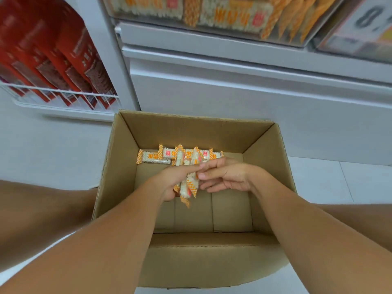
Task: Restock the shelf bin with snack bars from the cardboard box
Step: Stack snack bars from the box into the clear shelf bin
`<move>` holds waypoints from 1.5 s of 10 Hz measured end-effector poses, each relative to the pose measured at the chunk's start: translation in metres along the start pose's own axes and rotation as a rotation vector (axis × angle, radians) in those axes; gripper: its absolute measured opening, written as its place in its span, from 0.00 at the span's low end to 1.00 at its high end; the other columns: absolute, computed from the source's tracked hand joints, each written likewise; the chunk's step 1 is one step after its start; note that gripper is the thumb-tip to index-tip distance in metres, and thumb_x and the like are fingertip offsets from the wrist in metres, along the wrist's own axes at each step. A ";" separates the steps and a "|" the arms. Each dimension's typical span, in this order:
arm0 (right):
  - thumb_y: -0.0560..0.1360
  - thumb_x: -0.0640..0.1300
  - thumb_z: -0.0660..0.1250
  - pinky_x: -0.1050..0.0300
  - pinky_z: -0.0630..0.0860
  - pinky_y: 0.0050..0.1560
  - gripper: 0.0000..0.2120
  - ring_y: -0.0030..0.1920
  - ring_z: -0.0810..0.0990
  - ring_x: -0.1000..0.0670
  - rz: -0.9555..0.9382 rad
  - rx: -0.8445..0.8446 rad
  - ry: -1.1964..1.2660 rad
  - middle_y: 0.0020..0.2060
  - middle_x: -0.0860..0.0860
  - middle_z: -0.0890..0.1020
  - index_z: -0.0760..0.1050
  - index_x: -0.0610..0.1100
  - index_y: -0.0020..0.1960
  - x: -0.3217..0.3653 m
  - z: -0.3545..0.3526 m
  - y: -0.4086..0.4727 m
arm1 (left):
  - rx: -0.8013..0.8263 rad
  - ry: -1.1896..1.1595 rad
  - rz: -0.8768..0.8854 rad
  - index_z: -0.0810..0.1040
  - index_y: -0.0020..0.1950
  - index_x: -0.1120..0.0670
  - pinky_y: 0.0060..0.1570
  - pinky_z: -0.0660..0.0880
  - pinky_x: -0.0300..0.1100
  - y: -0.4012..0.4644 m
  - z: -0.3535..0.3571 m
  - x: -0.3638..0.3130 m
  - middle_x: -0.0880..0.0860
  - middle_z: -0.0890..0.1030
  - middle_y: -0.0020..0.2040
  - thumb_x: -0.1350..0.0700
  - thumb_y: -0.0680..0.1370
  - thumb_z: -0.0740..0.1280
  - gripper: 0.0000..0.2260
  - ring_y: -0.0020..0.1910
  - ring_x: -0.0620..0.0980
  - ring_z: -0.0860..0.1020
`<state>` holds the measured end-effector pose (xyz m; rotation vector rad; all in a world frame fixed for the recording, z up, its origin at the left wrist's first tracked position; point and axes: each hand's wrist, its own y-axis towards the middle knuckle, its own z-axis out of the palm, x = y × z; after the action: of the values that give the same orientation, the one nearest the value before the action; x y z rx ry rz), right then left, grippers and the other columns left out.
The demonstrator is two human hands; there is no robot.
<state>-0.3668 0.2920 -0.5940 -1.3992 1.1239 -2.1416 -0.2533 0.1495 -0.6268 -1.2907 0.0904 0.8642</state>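
While both arms reached down into the open cardboard box (148,132), the left hand (169,183) gripped a bundle of snack bars (188,187) — its fingers curled round them. The right hand (224,177) lay beside, fingers loosely bent, fingertips touching the bundle. More bars (152,158) lay against the far wall (orange-checked wrappers). Above, the shelf bin (212,20) held the same kind.

Shelf bin (212,24) cut off by top edge, contents blurred. Count of snack bars (188,185) in left hand (171,183) indeterminate; palm hidden behind them. Red packets (53,60) cropped at left edge, print illegible.
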 end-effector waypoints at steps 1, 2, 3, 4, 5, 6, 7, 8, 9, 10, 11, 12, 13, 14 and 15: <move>0.70 0.36 0.79 0.58 0.78 0.44 0.12 0.43 0.81 0.51 -0.142 -0.192 -0.409 0.43 0.49 0.84 0.81 0.45 0.50 0.060 -0.015 -0.054 | 0.087 0.133 0.104 0.84 0.54 0.58 0.45 0.76 0.48 -0.044 0.008 -0.044 0.57 0.86 0.46 0.60 0.64 0.80 0.19 0.41 0.53 0.84; 0.64 0.35 0.82 0.59 0.79 0.53 0.38 0.55 0.79 0.52 -0.423 -0.381 -0.508 0.64 0.51 0.74 0.70 0.49 0.69 0.118 -0.015 -0.109 | 0.235 0.323 0.231 0.85 0.52 0.58 0.59 0.77 0.57 -0.093 0.035 -0.100 0.61 0.85 0.50 0.67 0.63 0.80 0.19 0.47 0.57 0.84; 0.66 0.36 0.82 0.67 0.71 0.66 0.53 0.73 0.62 0.59 -0.578 -0.204 -0.768 0.77 0.56 0.62 0.55 0.59 0.79 0.173 0.010 -0.181 | 0.287 0.515 0.329 0.86 0.45 0.57 0.45 0.83 0.47 -0.160 0.072 -0.166 0.61 0.85 0.44 0.68 0.66 0.77 0.11 0.42 0.55 0.84; 0.68 0.44 0.81 0.80 0.57 0.65 0.53 0.74 0.55 0.66 -0.804 -0.338 -0.983 0.80 0.60 0.55 0.51 0.56 0.81 0.202 0.030 -0.228 | 0.271 0.652 0.373 0.88 0.40 0.54 0.52 0.80 0.47 -0.219 0.091 -0.207 0.55 0.86 0.44 0.56 0.61 0.84 0.11 0.44 0.51 0.84; 0.66 0.48 0.83 0.67 0.68 0.68 0.41 0.70 0.69 0.61 -0.909 -0.419 -0.981 0.70 0.61 0.71 0.67 0.54 0.74 0.211 0.037 -0.251 | 0.194 0.662 0.496 0.88 0.46 0.52 0.68 0.72 0.56 -0.245 0.093 -0.223 0.58 0.85 0.55 0.44 0.51 0.86 0.28 0.60 0.58 0.81; 0.64 0.38 0.82 0.56 0.82 0.40 0.29 0.40 0.83 0.50 -1.008 -0.443 -0.611 0.50 0.52 0.81 0.77 0.47 0.61 0.212 0.028 -0.265 | 0.104 0.349 0.643 0.78 0.63 0.58 0.66 0.72 0.60 -0.265 0.095 -0.240 0.63 0.80 0.65 0.44 0.71 0.74 0.26 0.64 0.64 0.78; 0.62 0.39 0.83 0.55 0.83 0.38 0.27 0.41 0.85 0.51 -1.036 -0.607 -0.413 0.52 0.45 0.82 0.77 0.46 0.59 0.214 0.018 -0.263 | 0.061 0.235 0.740 0.77 0.67 0.54 0.51 0.82 0.55 -0.266 0.099 -0.252 0.59 0.82 0.63 0.39 0.74 0.70 0.28 0.60 0.60 0.82; 0.65 0.41 0.82 0.56 0.83 0.40 0.25 0.44 0.84 0.53 -1.081 -0.681 -0.392 0.54 0.49 0.81 0.77 0.46 0.59 0.225 0.017 -0.261 | -0.081 0.213 0.895 0.78 0.57 0.51 0.33 0.82 0.46 -0.265 0.129 -0.250 0.53 0.87 0.50 0.43 0.82 0.62 0.14 0.43 0.51 0.87; 0.71 0.45 0.78 0.59 0.82 0.49 0.26 0.52 0.80 0.59 -1.072 -0.614 -0.585 0.57 0.56 0.79 0.75 0.50 0.66 0.229 0.025 -0.255 | -0.200 0.070 0.975 0.74 0.65 0.53 0.37 0.80 0.47 -0.251 0.141 -0.252 0.54 0.84 0.53 0.46 0.84 0.59 0.15 0.41 0.51 0.85; 0.72 0.40 0.76 0.55 0.84 0.45 0.25 0.52 0.83 0.52 -1.118 -0.557 -0.541 0.60 0.52 0.78 0.75 0.46 0.68 0.237 0.023 -0.249 | -0.233 0.036 1.003 0.75 0.61 0.53 0.43 0.81 0.49 -0.252 0.139 -0.261 0.56 0.83 0.53 0.45 0.84 0.58 0.14 0.42 0.51 0.84; 0.70 0.43 0.77 0.53 0.84 0.49 0.24 0.55 0.84 0.48 -1.179 -0.635 -0.483 0.63 0.50 0.77 0.77 0.46 0.65 0.256 0.004 -0.253 | -0.406 0.217 1.137 0.78 0.56 0.50 0.50 0.82 0.56 -0.264 0.122 -0.284 0.54 0.82 0.54 0.37 0.82 0.56 0.20 0.51 0.55 0.83; 0.66 0.49 0.78 0.49 0.83 0.54 0.29 0.53 0.84 0.48 -1.211 -0.756 -0.499 0.64 0.51 0.74 0.75 0.49 0.65 0.272 -0.009 -0.253 | -0.863 0.784 1.517 0.78 0.59 0.49 0.56 0.75 0.46 -0.266 0.086 -0.294 0.48 0.81 0.55 0.46 0.82 0.61 0.12 0.53 0.50 0.79; 0.67 0.51 0.79 0.63 0.78 0.52 0.30 0.51 0.81 0.57 -1.208 -0.875 -0.583 0.62 0.51 0.76 0.73 0.49 0.66 0.297 -0.023 -0.243 | -1.040 1.312 1.503 0.70 0.74 0.57 0.67 0.67 0.51 -0.254 0.048 -0.308 0.57 0.74 0.71 0.53 0.82 0.63 0.21 0.69 0.58 0.72; 0.70 0.50 0.79 0.78 0.67 0.46 0.27 0.51 0.75 0.66 -1.116 -0.956 -0.828 0.57 0.56 0.76 0.74 0.49 0.65 0.313 -0.034 -0.227 | -1.024 1.555 1.342 0.66 0.77 0.62 0.72 0.65 0.59 -0.242 0.034 -0.315 0.62 0.72 0.72 0.49 0.80 0.55 0.27 0.72 0.63 0.69; 0.70 0.50 0.79 0.71 0.70 0.52 0.28 0.62 0.74 0.54 -1.093 -0.977 -0.840 0.62 0.51 0.75 0.74 0.47 0.67 0.324 -0.040 -0.212 | -1.027 1.633 1.270 0.67 0.76 0.62 0.69 0.66 0.63 -0.233 0.026 -0.318 0.63 0.73 0.70 0.50 0.81 0.55 0.26 0.70 0.64 0.70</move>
<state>-0.5217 0.2311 -0.2426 -3.4902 1.1436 -0.9186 -0.3433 0.0061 -0.2697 -2.6771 2.1633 0.5513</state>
